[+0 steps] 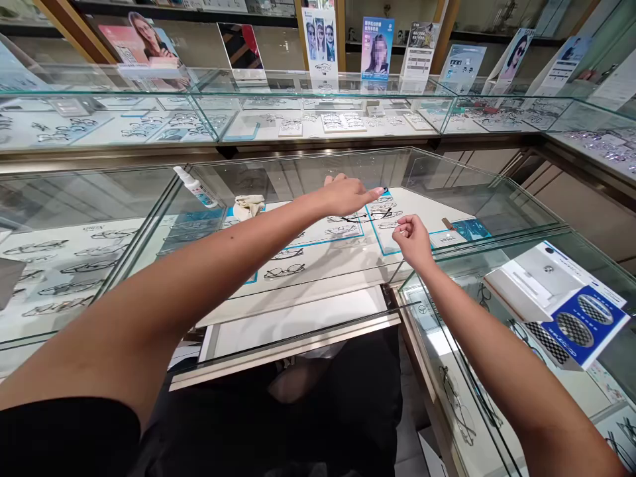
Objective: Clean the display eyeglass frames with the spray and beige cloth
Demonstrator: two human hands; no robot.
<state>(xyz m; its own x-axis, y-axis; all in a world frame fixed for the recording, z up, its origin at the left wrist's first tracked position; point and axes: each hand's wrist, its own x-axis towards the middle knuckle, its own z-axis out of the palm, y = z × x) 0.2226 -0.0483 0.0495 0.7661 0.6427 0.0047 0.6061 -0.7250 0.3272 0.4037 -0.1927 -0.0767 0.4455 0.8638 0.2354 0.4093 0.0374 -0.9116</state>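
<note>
A pair of dark-framed glasses [368, 216] shows between my hands, over the glass counter. My left hand [352, 195] is stretched out above and to the left of it, thumb extended, other fingers partly hidden; I see nothing held in it. A small dark spot shows at its thumb tip. Just right of the glasses, my right hand [413, 240] has its fingers curled together near the frame's end; what they hold is too small to tell. A crumpled beige cloth [248, 207] and a white spray bottle [196, 187] lie on the counter to the left.
Below the glass, more glasses [285, 271] rest on trays. A blue-and-white display box [559, 301] stands on the right counter. Near my lap is a pulled-out drawer [293, 324]. Advertising cards [377, 50] line the rear display case [318, 142].
</note>
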